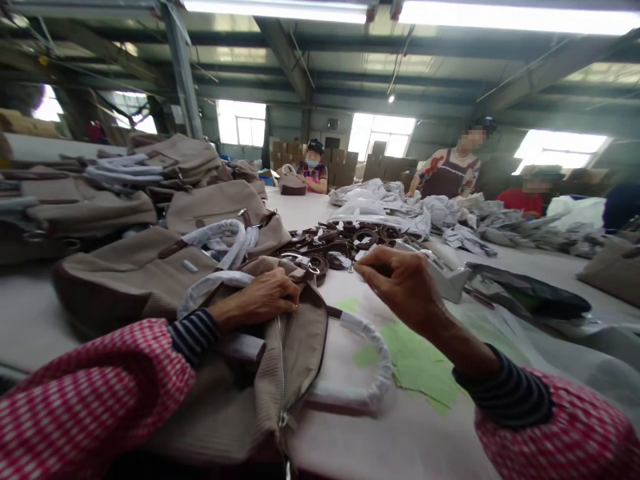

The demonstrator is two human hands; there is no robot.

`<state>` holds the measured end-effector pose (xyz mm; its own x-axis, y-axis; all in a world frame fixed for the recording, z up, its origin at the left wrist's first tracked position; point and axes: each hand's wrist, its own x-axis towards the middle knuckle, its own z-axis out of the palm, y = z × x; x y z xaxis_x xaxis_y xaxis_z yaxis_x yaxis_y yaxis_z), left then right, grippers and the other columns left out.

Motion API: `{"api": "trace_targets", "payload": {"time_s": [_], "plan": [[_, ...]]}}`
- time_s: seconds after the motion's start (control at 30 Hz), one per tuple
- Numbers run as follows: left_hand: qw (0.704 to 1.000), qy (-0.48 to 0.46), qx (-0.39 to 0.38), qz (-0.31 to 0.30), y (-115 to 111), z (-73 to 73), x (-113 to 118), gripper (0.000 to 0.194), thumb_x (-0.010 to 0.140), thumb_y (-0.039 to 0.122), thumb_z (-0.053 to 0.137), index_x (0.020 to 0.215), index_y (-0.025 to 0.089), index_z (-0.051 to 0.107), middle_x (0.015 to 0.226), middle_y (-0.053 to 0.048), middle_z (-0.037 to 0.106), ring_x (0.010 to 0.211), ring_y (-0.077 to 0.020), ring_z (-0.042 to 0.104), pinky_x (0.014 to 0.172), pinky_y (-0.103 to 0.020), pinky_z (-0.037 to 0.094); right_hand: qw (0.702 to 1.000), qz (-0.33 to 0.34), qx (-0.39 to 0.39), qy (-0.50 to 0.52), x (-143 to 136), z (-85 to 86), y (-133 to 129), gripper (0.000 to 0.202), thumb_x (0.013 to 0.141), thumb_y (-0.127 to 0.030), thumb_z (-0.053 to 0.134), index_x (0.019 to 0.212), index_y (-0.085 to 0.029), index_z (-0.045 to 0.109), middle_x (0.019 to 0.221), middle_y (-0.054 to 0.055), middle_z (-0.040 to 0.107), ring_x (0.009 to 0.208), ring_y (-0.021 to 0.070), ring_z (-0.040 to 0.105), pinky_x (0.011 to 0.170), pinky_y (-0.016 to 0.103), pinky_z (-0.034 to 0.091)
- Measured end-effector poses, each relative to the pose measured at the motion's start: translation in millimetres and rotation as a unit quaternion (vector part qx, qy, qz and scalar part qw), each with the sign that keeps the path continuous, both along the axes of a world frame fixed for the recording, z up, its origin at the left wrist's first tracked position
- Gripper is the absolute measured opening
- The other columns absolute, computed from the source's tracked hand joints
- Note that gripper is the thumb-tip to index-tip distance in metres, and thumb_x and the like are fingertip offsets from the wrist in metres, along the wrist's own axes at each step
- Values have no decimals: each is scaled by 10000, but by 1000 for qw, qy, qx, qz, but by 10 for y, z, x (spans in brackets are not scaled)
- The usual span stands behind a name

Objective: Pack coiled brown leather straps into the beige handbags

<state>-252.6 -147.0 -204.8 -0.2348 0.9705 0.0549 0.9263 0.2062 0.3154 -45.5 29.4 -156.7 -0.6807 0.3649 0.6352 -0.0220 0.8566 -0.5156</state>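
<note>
A taupe handbag (215, 413) with an unzipped top lies right in front of me. My left hand (265, 297) is closed on the fabric at its opening, fingers curled over the edge. The bag's handle (377, 353), wrapped in white material, rests on the table to the right. Over the table my right hand (400, 277) is closed, thumb and forefinger pinched together. Whatever they hold, if anything, is too small to make out. Just beyond those fingertips lies a pile of brown straps (345, 240) with metal clasps.
More taupe handbags (125, 273) are heaped at the left. Light green paper sheets (420, 367) lie right of the handle. A white dispenser-like box (445, 270) and a dark pouch (530, 293) stand farther right. Grey-white wrappings (425, 207) and several people (450, 170) are across the table.
</note>
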Motion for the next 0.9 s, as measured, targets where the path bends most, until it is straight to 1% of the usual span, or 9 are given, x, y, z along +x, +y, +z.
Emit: {"api": "trace_targets", "payload": {"time_s": [0.07, 0.17, 0.23, 0.3, 0.4, 0.57, 0.73, 0.8, 0.9], "plan": [[1000, -15, -4, 4, -47, 40, -49, 168, 905, 259, 650, 836, 175, 778, 833, -39, 648, 898, -223, 564, 811, -327, 347, 996, 15, 53, -74, -85, -165, -228, 104, 859, -141, 696, 787, -175, 763, 771, 27, 761, 700, 152, 649, 686, 271, 394], [999, -36, -6, 11, -108, 65, -118, 193, 898, 282, 643, 824, 162, 775, 800, -31, 679, 836, -204, 587, 771, -308, 362, 978, 21, 77, -192, -292, -474, -491, 96, 882, -162, 690, 817, -183, 756, 760, 29, 748, 697, 159, 636, 659, 279, 330], [999, -43, -3, 21, -124, 52, -145, 189, 875, 285, 651, 829, 153, 778, 789, -33, 688, 814, -202, 604, 752, -303, 369, 966, 16, 85, -243, -422, -641, -593, 105, 904, -194, 663, 858, -190, 758, 768, 32, 744, 689, 161, 621, 641, 292, 289], [998, -48, 1, 31, -122, 31, -156, 176, 848, 269, 652, 830, 148, 779, 803, -39, 704, 820, -206, 624, 751, -301, 378, 958, 13, 104, -266, -504, -733, -645, 126, 922, -223, 639, 866, -190, 747, 774, 37, 737, 678, 161, 599, 632, 306, 254], [998, -53, 9, 45, -106, 12, -154, 157, 813, 243, 646, 801, 148, 771, 796, -46, 717, 819, -216, 637, 755, -307, 389, 951, 21, 120, -285, -536, -739, -670, 135, 922, -241, 628, 839, -189, 721, 738, 30, 703, 642, 152, 548, 617, 314, 222], [996, -60, 27, 53, -111, 11, -118, 139, 802, 227, 632, 750, 160, 742, 744, -36, 696, 779, -213, 620, 744, -309, 393, 949, -1, 93, -303, -533, -662, -682, 129, 915, -243, 622, 842, -193, 717, 735, 22, 684, 631, 150, 514, 609, 306, 229], [996, -61, 43, 57, -142, 3, -95, 138, 809, 227, 638, 705, 163, 704, 720, -34, 652, 775, -211, 594, 721, -312, 366, 947, -3, 115, -299, -574, -715, -685, 145, 924, -262, 607, 840, -193, 702, 726, 26, 678, 612, 146, 493, 605, 313, 226], [995, -63, 46, 58, -147, -1, -89, 148, 818, 243, 640, 712, 160, 702, 740, -39, 649, 791, -215, 594, 730, -315, 364, 945, -7, 123, -303, -598, -734, -689, 137, 919, -261, 609, 840, -195, 700, 727, 28, 683, 609, 147, 497, 603, 317, 219], [995, -67, 44, 53, -145, -6, -80, 168, 827, 263, 637, 709, 158, 693, 731, -35, 629, 789, -211, 588, 720, -313, 356, 940, -13, 128, -316, -646, -742, -709, 141, 927, -269, 607, 872, -197, 715, 768, 44, 715, 641, 160, 547, 608, 322, 216]]}}
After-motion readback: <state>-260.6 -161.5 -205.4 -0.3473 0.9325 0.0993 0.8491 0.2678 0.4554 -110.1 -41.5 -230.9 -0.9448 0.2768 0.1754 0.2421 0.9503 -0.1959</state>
